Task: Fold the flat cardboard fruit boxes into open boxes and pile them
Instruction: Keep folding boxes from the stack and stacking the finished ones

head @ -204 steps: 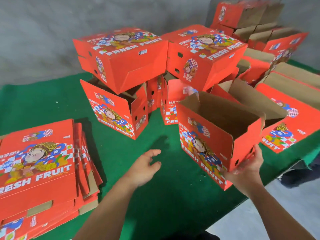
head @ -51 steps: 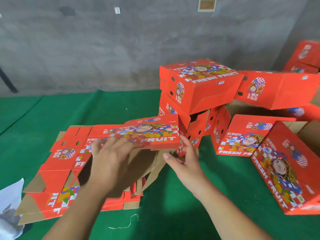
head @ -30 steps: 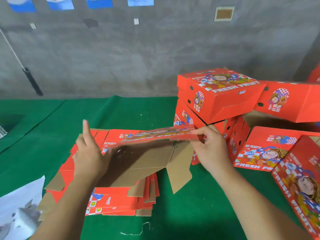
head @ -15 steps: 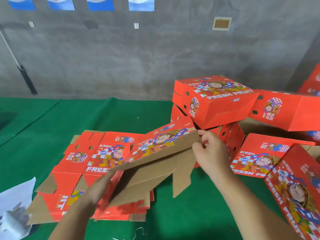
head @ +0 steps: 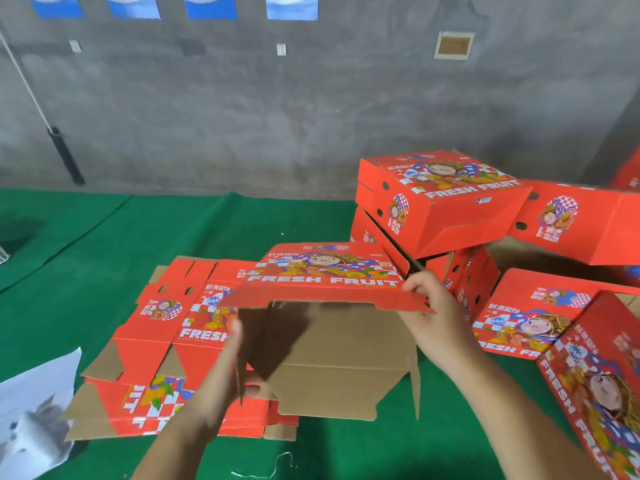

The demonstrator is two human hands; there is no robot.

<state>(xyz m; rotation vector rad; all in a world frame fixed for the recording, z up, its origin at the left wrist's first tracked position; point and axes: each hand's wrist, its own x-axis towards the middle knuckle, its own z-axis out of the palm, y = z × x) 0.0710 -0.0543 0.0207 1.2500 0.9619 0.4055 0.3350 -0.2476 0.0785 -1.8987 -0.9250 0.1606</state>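
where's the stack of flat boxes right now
In the head view the stack of flat boxes lies on the green table, left of centre, partly behind the half-opened box held in both hands.

Green-covered desk [head: 145, 237], stack of flat red boxes [head: 162, 341] at centre-left, folded red boxes [head: 443, 199] heaped at right, white paper sheet [head: 38, 410] at left edge, loose thread [head: 273, 467] near front

Half-opened red printed cardboard box [head: 325, 271]: smooth, faintly glossy print noted outside; inside, raw brown corrugated board, matt. Stack of flat red cardboard blanks [head: 166, 327]: same finish, brown flaps bare. Green table covering [head: 104, 244]: felt-like cloth, matt, napped. Grey wall [head: 277, 116]: rough concrete recorded. White crumpled sheet [head: 31, 410], left table edge: paper-like.
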